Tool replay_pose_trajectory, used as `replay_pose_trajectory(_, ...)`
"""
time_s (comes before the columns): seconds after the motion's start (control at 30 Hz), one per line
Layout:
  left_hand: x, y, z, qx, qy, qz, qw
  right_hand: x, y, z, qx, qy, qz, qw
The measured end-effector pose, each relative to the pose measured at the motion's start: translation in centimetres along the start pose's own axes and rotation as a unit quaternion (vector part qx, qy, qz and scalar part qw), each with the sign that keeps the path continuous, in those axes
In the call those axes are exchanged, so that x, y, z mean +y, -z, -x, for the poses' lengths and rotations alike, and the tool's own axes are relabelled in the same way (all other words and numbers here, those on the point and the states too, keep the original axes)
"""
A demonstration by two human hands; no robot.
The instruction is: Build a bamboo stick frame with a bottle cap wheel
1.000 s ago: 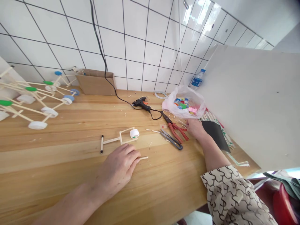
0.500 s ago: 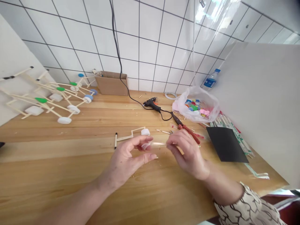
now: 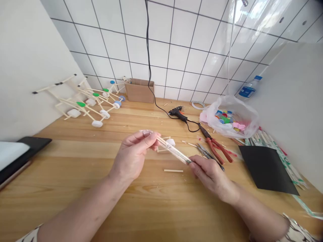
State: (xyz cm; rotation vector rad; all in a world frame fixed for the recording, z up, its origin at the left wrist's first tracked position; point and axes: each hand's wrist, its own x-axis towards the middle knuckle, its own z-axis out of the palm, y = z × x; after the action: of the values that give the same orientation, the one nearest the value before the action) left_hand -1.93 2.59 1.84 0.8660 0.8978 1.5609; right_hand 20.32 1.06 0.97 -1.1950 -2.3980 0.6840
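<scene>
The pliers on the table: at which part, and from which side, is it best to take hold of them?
Probably grip the pliers around both red handles, coming from the near right: the handles spread toward that side, while the dark nose points away, far left. Mind the scissors lying close beside the left handle.

A small craft workshop corner is being looked over here, set up on a wooden table against a white-tiled wall. A corded glue gun, red-handled pliers and snips are laid out, coloured caps are heaped in a plastic bag, and over on the left, wheeled stick models are lined up!
</scene>
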Motion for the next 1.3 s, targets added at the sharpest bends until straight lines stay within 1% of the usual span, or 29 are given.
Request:
replay_pose_trajectory(0.03,0.0,0.0,0.0,0.002,-0.002,0.008,1.0,0.0,-0.2,0.1,-0.015,-0.009,-0.012,1.0)
replay_pose_trajectory(0.1,-0.2,0.0,0.0,-0.004,-0.008,0.007,1.0,0.0,-0.6,0.2,-0.022,-0.011,-0.035,0.999)
replay_pose_trajectory(0.23,-0.8,-0.1,0.6,-0.025,-0.006,-0.02,0.999,-0.3,-1.2,0.3,0.002,-0.005,-0.071,0.997)
replay_pose_trajectory(0.4,-1.3,-0.3,1.2,-0.046,0.002,-0.049,0.998,-0.7,-1.8,0.5,0.003,-0.029,-0.103,0.994)
replay_pose_trajectory(0.57,-1.3,-0.2,1.6,-0.069,-0.016,-0.069,0.995,-1.1,-2.1,0.7,0.019,-0.018,-0.135,0.99)
replay_pose_trajectory(0.73,-1.1,-0.3,1.4,-0.059,-0.017,-0.074,0.995,-1.0,-2.1,0.4,0.02,-0.029,-0.142,0.989)
replay_pose_trajectory(0.83,-1.2,-0.1,0.9,-0.048,-0.008,-0.049,0.998,-0.8,-2.0,0.1,0.018,-0.037,-0.133,0.99)
replay_pose_trajectory(0.97,-1.1,0.3,0.3,-0.018,-0.005,-0.005,1.0,-0.6,-2.0,0.1,0.013,-0.04,-0.122,0.992)
replay_pose_trajectory(1.03,-1.1,0.3,0.3,-0.018,-0.004,0.004,1.0,-0.6,-2.1,0.3,0.008,-0.04,-0.125,0.991)
replay_pose_trajectory(1.13,-1.2,0.2,0.6,-0.029,-0.015,-0.022,0.999,-0.7,-2.3,0.6,0.001,-0.044,-0.13,0.99)
replay_pose_trajectory(1.3,-2.0,0.3,1.3,-0.045,-0.048,-0.088,0.994,-1.0,-2.3,0.7,0.008,-0.045,-0.128,0.991)
